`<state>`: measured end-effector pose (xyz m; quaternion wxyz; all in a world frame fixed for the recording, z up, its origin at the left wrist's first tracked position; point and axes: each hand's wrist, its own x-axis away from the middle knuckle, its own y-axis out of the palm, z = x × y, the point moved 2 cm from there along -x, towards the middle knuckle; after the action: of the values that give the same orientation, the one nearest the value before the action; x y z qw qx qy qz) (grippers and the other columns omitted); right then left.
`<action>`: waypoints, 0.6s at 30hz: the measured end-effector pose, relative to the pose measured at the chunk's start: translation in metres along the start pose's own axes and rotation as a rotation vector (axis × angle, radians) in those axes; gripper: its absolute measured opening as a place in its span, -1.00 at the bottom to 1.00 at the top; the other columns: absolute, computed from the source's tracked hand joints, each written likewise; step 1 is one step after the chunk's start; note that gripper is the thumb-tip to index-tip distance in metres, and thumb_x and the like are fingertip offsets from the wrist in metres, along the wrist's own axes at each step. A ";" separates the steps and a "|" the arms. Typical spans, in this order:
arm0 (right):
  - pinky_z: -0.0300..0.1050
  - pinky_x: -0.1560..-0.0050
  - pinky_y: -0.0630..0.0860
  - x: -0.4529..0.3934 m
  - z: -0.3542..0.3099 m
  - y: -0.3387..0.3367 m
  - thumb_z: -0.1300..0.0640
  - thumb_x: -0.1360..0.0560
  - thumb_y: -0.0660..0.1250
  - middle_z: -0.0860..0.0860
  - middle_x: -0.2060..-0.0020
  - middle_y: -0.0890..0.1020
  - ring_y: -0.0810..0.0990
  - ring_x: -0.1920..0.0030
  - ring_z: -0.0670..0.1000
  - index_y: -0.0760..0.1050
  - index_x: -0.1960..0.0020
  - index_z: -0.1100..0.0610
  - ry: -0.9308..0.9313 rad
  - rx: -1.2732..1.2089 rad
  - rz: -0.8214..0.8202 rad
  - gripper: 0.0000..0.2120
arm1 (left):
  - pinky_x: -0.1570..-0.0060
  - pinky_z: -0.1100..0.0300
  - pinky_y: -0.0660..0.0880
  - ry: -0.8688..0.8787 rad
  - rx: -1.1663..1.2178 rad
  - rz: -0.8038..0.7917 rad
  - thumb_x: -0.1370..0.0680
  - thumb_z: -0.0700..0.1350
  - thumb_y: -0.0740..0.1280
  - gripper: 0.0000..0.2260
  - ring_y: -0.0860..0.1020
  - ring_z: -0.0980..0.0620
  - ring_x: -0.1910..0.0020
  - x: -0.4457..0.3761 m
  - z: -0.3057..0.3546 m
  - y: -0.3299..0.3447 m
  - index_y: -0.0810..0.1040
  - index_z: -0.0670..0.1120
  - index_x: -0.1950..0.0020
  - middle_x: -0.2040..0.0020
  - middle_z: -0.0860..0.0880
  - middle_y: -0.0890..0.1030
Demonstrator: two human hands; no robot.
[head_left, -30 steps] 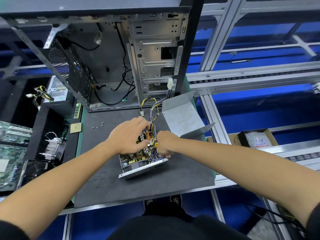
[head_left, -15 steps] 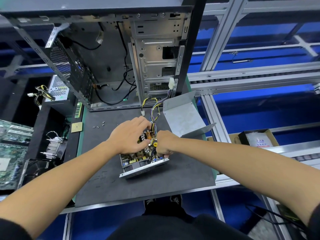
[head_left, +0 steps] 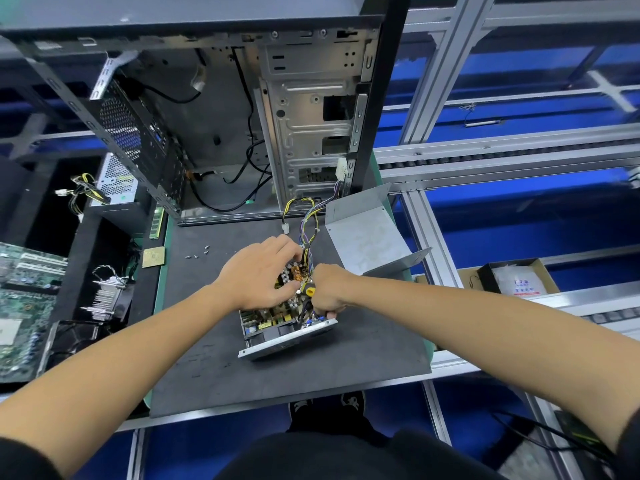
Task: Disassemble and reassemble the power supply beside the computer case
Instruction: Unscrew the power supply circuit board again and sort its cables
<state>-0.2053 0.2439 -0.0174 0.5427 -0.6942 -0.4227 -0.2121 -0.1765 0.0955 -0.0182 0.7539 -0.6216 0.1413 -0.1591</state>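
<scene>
The opened power supply (head_left: 277, 323) sits mid-mat; the left hand (head_left: 258, 271) grips its circuit board from above, the right hand (head_left: 325, 289) clutches a yellow-handled screwdriver (head_left: 309, 290) inside. Its cover (head_left: 363, 233) lies just right, the computer case (head_left: 225, 116) behind, bare mat (head_left: 363, 368) toward the near edge

The left hand (head_left: 258, 271) covered much of the power supply's (head_left: 277, 320) circuit board, its fingertips lost among the parts. The screwdriver (head_left: 308, 289) showed only its yellow butt above the right hand (head_left: 327, 289); its tip was hidden. The computer case (head_left: 207, 98) ran off the top edge. The screws (head_left: 197, 254) were too small to count.
</scene>
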 end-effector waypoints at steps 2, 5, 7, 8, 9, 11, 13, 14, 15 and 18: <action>-0.25 0.49 0.44 0.000 0.001 -0.001 0.35 -0.41 0.34 0.10 0.55 0.54 0.53 0.55 0.03 0.42 0.27 0.21 -0.009 0.005 -0.013 -0.86 | 0.24 0.18 0.25 0.002 -0.002 -0.001 -0.43 0.17 0.21 -0.68 0.40 0.03 0.15 0.000 0.000 0.000 0.36 0.01 -0.05 0.01 0.06 0.42; -0.34 0.56 0.34 0.003 0.003 -0.004 0.34 -0.34 0.34 0.02 0.69 0.47 0.43 0.68 -0.06 0.41 0.40 0.19 -0.011 0.039 -0.009 -0.80 | 0.24 0.19 0.24 0.001 -0.007 0.002 -0.43 0.17 0.21 -0.68 0.40 0.04 0.15 0.001 0.001 0.000 0.36 0.01 -0.06 0.01 0.06 0.42; -0.32 0.54 0.36 0.005 0.004 -0.003 0.34 -0.31 0.32 0.00 0.71 0.45 0.43 0.67 -0.06 0.40 0.45 0.17 -0.020 0.080 0.013 -0.79 | 0.23 0.19 0.24 -0.001 -0.006 0.001 -0.43 0.18 0.20 -0.68 0.40 0.04 0.15 0.000 0.001 -0.001 0.36 0.01 -0.07 0.01 0.06 0.42; -0.29 0.50 0.40 0.005 0.004 -0.002 0.35 -0.31 0.31 0.00 0.69 0.47 0.47 0.61 -0.04 0.40 0.45 0.17 -0.024 0.095 0.025 -0.79 | 0.23 0.19 0.24 -0.001 -0.007 0.000 -0.43 0.17 0.21 -0.68 0.41 0.04 0.14 0.000 0.001 0.000 0.36 0.01 -0.07 0.01 0.06 0.42; -0.27 0.46 0.42 0.005 0.005 -0.001 0.35 -0.32 0.28 0.02 0.66 0.50 0.50 0.54 -0.02 0.41 0.44 0.16 -0.026 0.102 0.036 -0.79 | 0.23 0.19 0.25 -0.001 -0.008 -0.003 -0.43 0.17 0.21 -0.68 0.41 0.04 0.14 0.000 0.001 0.000 0.36 0.01 -0.07 0.00 0.06 0.43; -0.27 0.47 0.41 0.004 0.007 0.001 0.36 -0.34 0.24 0.04 0.62 0.52 0.50 0.53 -0.01 0.40 0.44 0.16 -0.027 0.096 0.050 -0.78 | 0.23 0.19 0.26 0.001 -0.009 -0.004 -0.44 0.17 0.22 -0.68 0.41 0.04 0.14 0.000 0.001 0.000 0.36 0.01 -0.07 0.00 0.05 0.43; -0.32 0.56 0.34 0.004 0.009 0.001 0.37 -0.37 0.24 0.03 0.65 0.49 0.46 0.61 -0.03 0.38 0.43 0.17 -0.020 0.061 0.046 -0.77 | 0.24 0.19 0.25 0.003 -0.010 0.001 -0.43 0.16 0.22 -0.68 0.41 0.04 0.15 0.000 0.001 0.000 0.36 0.01 -0.07 0.01 0.05 0.42; -0.36 0.61 0.30 0.004 0.010 0.001 0.38 -0.38 0.25 0.03 0.68 0.47 0.44 0.67 -0.04 0.37 0.43 0.18 -0.013 0.038 0.043 -0.76 | 0.24 0.19 0.24 0.004 -0.011 0.002 -0.43 0.16 0.22 -0.68 0.40 0.04 0.15 0.000 0.001 0.000 0.36 0.01 -0.07 0.01 0.05 0.42; -0.40 0.64 0.26 0.005 0.011 0.001 0.38 -0.40 0.26 0.02 0.71 0.45 0.40 0.71 -0.06 0.36 0.43 0.19 -0.006 0.014 0.041 -0.75 | 0.24 0.19 0.24 0.004 -0.013 0.003 -0.43 0.17 0.22 -0.68 0.40 0.04 0.15 0.000 0.001 0.000 0.36 0.01 -0.07 0.01 0.05 0.42; -0.42 0.66 0.23 0.005 0.012 0.002 0.39 -0.40 0.29 0.01 0.74 0.42 0.34 0.77 -0.08 0.35 0.43 0.21 0.004 -0.019 0.043 -0.73 | 0.24 0.19 0.24 0.002 -0.013 0.003 -0.43 0.17 0.21 -0.68 0.40 0.04 0.15 0.000 0.001 0.000 0.36 0.01 -0.07 0.00 0.05 0.43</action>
<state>-0.2028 0.2570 -0.0191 0.5414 -0.7079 -0.4043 -0.2058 -0.1761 0.0964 -0.0182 0.7498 -0.6263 0.1440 -0.1578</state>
